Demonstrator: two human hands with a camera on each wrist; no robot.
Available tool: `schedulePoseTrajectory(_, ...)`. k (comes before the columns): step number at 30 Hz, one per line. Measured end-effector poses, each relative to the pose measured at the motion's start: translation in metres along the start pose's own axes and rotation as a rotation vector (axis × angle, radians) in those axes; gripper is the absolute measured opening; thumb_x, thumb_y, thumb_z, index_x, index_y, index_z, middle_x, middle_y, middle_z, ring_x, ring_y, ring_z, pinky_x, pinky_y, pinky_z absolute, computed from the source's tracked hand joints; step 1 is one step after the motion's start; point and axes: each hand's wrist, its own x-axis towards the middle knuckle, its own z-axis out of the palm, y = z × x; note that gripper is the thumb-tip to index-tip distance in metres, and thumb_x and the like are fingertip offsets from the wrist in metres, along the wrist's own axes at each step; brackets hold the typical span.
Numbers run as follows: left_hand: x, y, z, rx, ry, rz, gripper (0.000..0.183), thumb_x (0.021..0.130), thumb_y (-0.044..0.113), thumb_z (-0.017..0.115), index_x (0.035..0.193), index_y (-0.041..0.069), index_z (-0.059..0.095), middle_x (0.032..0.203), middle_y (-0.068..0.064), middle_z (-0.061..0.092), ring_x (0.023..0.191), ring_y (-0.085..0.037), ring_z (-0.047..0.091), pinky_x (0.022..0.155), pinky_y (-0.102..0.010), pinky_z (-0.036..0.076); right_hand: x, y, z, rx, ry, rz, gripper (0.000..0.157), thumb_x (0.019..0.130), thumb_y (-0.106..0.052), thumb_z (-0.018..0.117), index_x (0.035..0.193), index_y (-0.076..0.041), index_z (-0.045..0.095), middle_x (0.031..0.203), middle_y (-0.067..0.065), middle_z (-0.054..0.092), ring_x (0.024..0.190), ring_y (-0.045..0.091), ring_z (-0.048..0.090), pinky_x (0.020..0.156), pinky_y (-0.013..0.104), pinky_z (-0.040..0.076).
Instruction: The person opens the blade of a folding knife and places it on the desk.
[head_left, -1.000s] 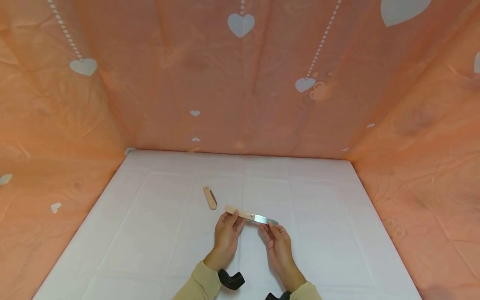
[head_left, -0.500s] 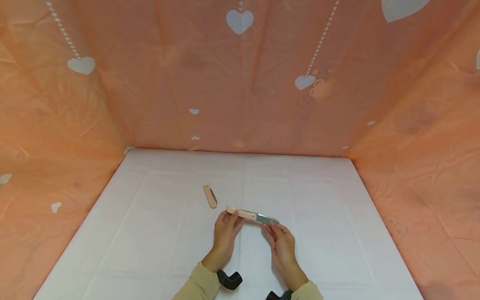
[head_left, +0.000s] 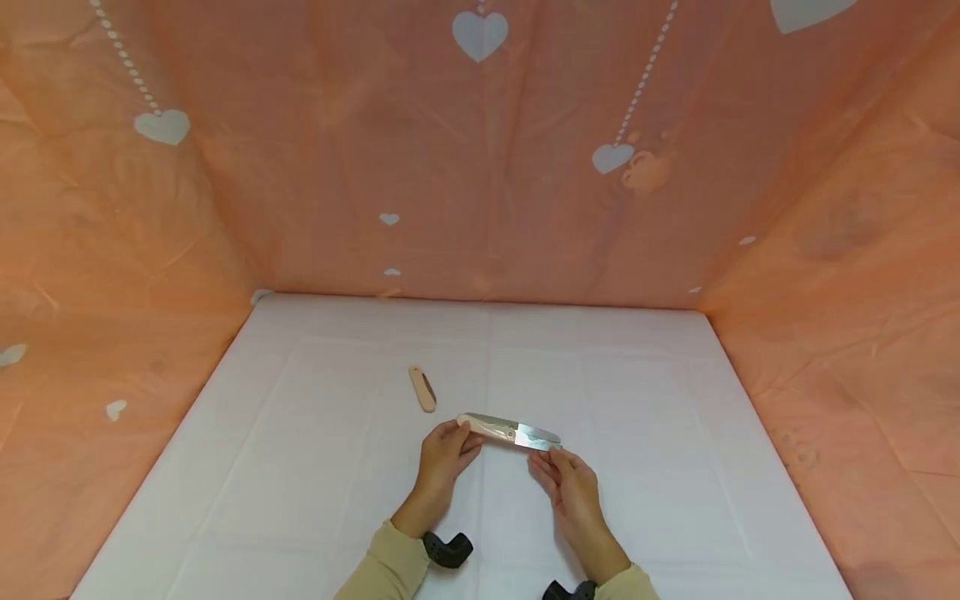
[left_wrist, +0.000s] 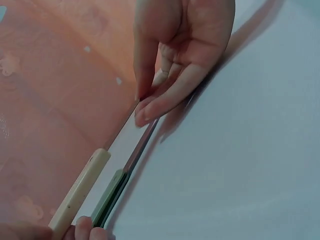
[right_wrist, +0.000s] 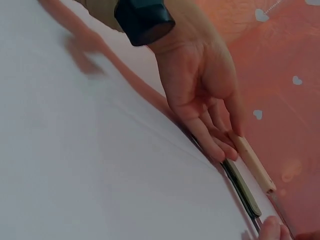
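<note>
Lying on the white worktop (head_left: 322,500), just past the left hand (head_left: 438,462), is a little pale piece (head_left: 422,389) with a dark slot down one side. It's off to the side, so not really in the way of anything. Orange cloth (head_left: 487,167) with pale hearts walls in the back and both sides, and the tan sleeves (head_left: 386,567) have black gadgets (head_left: 447,550) strapped at the wrists.

So, the hands: both are busy. The pale-handled knife (head_left: 504,431) is unfolded between them, held up off the worktop. Left pinches the handle end between thumb and fingers, right does the same at the blade tip, and those fingertips hide a bit of it.

Fun part: from the head it looks like one thing, but both wrist views show a green handle (left_wrist: 106,197) running alongside the pale one with a narrow gap. Can't tell if that's a second knife or part of the same one. Each wrist view also shows the opposite hand's palm side.
</note>
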Motion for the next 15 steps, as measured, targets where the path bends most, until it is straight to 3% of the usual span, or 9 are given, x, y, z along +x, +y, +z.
schedulePoseTrajectory(9, 0.001, 0.006, -0.007, 0.052, 0.004, -0.045, 0.034, 0.090, 0.012, 0.051, 0.112, -0.014, 0.044, 0.089, -0.021, 0.059, 0.083, -0.025, 0.061, 0.079, -0.038, 0.047, 0.002, -0.006, -0.004, 0.001, -0.060, 0.074, 0.032, 0.093, -0.004, 0.040, 0.116, 0.018, 0.033, 0.091, 0.017, 0.060, 0.093, 0.026, 0.059, 0.087, 0.036, 0.042)
schedulePoseTrajectory(15, 0.001, 0.009, -0.014, 0.112, -0.048, -0.042, 0.035, 0.090, 0.011, 0.050, 0.113, -0.016, 0.043, 0.095, -0.025, 0.059, 0.087, -0.029, 0.061, 0.079, -0.036, 0.047, 0.004, -0.010, -0.011, 0.018, -0.101, 0.135, 0.041, 0.094, -0.004, 0.038, 0.126, 0.018, 0.026, 0.102, 0.022, 0.058, 0.101, 0.029, 0.055, 0.088, 0.038, 0.041)
